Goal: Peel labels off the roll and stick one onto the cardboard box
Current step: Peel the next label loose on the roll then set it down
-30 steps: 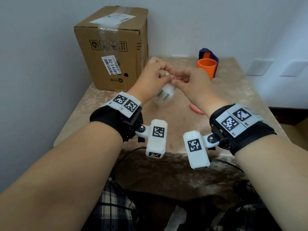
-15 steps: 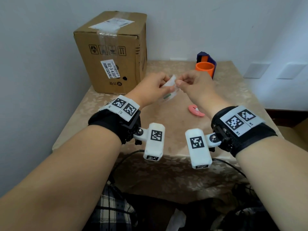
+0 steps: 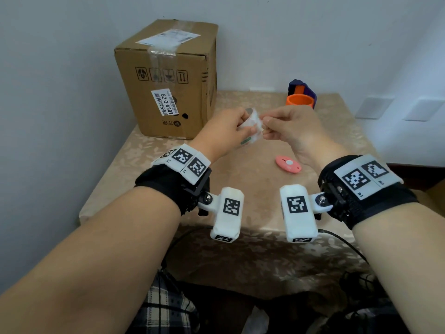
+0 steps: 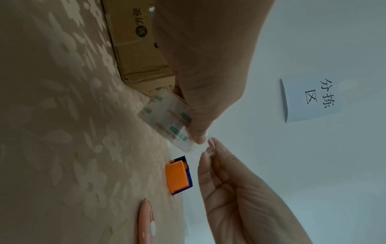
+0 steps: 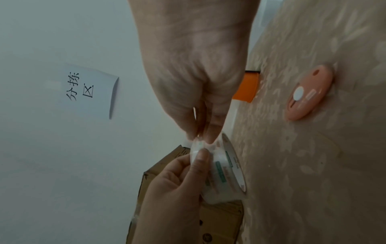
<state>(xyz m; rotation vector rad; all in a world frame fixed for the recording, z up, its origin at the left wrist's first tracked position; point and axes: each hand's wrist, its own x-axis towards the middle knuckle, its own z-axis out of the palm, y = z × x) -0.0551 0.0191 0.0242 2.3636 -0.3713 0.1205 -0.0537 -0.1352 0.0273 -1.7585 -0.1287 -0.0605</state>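
Note:
A white label roll (image 3: 250,126) with green and orange print is held in the air over the table middle by my left hand (image 3: 228,131), fingers curled round it. The same roll (image 4: 169,122) (image 5: 223,173) shows in both wrist views. My right hand (image 3: 284,128) pinches the loose end of the label strip (image 5: 197,145) at the roll's edge between thumb and fingertips (image 5: 211,135). The cardboard box (image 3: 168,78) stands at the table's back left, just behind the left hand, with a barcode sticker (image 3: 165,102) on its front face.
A pink oval cutter (image 3: 287,163) lies on the beige patterned tablecloth (image 3: 240,179) under the right wrist. An orange cup (image 3: 299,101) with a purple block stands at the back right. A paper sign (image 4: 309,99) hangs on the wall.
Both hands with the roll came slightly nearer the box and rose in view. The right fingers closed in on the strip end at the roll's edge.

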